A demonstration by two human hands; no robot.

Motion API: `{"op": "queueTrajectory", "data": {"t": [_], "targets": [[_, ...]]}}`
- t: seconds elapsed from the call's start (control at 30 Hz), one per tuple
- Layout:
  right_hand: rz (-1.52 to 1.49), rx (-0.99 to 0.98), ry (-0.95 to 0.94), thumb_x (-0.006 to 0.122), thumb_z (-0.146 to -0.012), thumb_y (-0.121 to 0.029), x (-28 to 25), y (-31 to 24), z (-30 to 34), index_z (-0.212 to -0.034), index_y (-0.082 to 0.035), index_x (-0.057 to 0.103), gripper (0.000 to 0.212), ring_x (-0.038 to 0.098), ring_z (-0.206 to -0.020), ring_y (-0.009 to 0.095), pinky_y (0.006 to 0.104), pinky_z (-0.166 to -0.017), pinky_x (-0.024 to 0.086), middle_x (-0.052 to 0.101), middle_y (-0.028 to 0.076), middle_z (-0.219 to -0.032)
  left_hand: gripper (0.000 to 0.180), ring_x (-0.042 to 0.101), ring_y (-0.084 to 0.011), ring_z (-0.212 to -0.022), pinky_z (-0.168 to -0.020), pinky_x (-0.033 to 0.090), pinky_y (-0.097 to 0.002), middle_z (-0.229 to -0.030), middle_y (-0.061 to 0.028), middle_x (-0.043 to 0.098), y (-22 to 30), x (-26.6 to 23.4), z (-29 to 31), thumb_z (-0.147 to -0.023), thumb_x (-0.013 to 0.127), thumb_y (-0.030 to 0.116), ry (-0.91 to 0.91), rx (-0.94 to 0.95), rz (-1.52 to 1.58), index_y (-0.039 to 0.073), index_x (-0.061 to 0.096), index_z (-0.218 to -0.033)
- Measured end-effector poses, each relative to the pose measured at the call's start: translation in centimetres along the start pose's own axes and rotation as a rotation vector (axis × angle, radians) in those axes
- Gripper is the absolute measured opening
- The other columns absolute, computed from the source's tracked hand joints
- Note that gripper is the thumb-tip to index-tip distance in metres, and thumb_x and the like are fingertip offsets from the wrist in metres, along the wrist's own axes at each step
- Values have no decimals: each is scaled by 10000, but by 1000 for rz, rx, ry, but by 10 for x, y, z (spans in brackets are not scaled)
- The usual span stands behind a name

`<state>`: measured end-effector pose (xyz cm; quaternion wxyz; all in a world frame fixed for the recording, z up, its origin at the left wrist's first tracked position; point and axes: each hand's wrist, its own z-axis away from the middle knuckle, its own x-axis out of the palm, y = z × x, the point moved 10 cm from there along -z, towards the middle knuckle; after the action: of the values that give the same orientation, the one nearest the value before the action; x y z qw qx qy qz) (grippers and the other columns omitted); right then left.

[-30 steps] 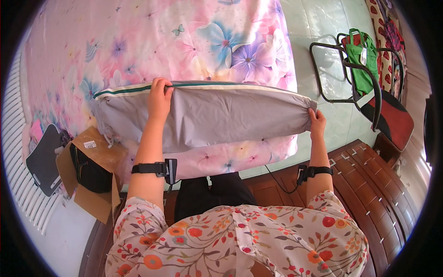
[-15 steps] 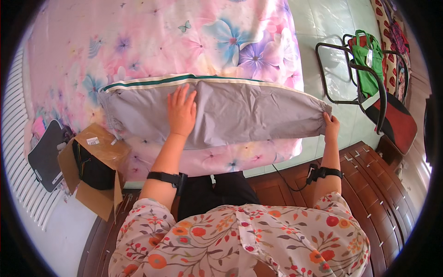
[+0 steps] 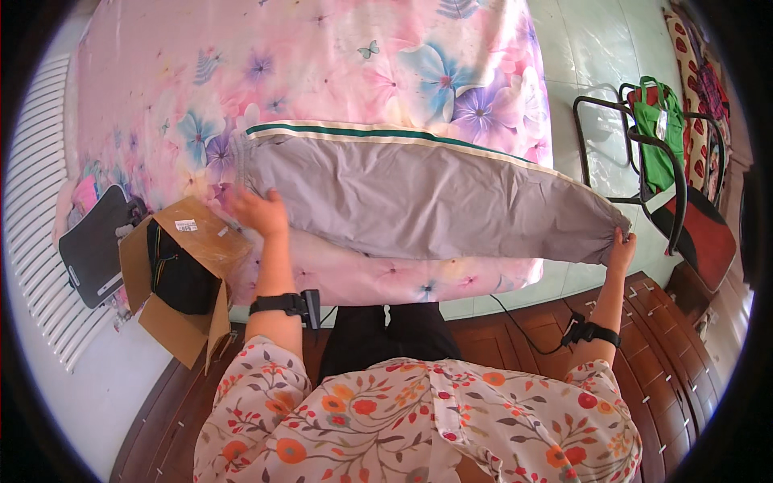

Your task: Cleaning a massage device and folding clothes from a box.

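Grey garment (image 3: 427, 201) lies along the near edge of the bed (image 3: 322, 80), its gathered end jutting past the right edge. The person's right hand (image 3: 621, 249) pinches that end; the left hand (image 3: 259, 212), fingers spread and grasping nothing, is by the other end, though I can't tell whether it touches. At the near left corner stands an open cardboard box (image 3: 173, 332). Beyond the right edge, a green bag (image 3: 656, 137) hangs on a chair (image 3: 704, 233).
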<state>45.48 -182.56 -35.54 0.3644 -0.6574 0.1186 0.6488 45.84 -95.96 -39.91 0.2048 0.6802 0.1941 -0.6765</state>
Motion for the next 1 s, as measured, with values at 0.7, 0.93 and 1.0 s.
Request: {"op": "queueTrajectory", "data": {"t": [0.7,0.93,1.0], "targets": [[-941,173,-317,637,-862,-199,38,-209,145,-1048,-7,535,286,561,-830,119,254,-723,465,603,59,-953,631,473,-228,-1138,-917,399,-429,-1278,-54,490,-140,75,42,-797,653,350,-217,-1228,1254,124,406,-1332],[-762,-17,-720,744,-747,-182,146,-380,296,-1016,-19,507,394,545,-791,108,263,-660,457,564,50,-859,549,491,-233,-1133,-966,380,-386,-1262,-70,515,-116,81,34,-818,643,335,-329,-1095,1497,47,471,-1252],[-675,-70,-843,739,-753,-224,204,-399,336,-1040,-13,488,436,569,-774,165,311,-655,468,551,101,-867,525,495,-234,-1130,-974,375,-385,-1254,-73,521,-109,76,29,-826,631,313,-344,-1078,1551,42,474,-1247]]}}
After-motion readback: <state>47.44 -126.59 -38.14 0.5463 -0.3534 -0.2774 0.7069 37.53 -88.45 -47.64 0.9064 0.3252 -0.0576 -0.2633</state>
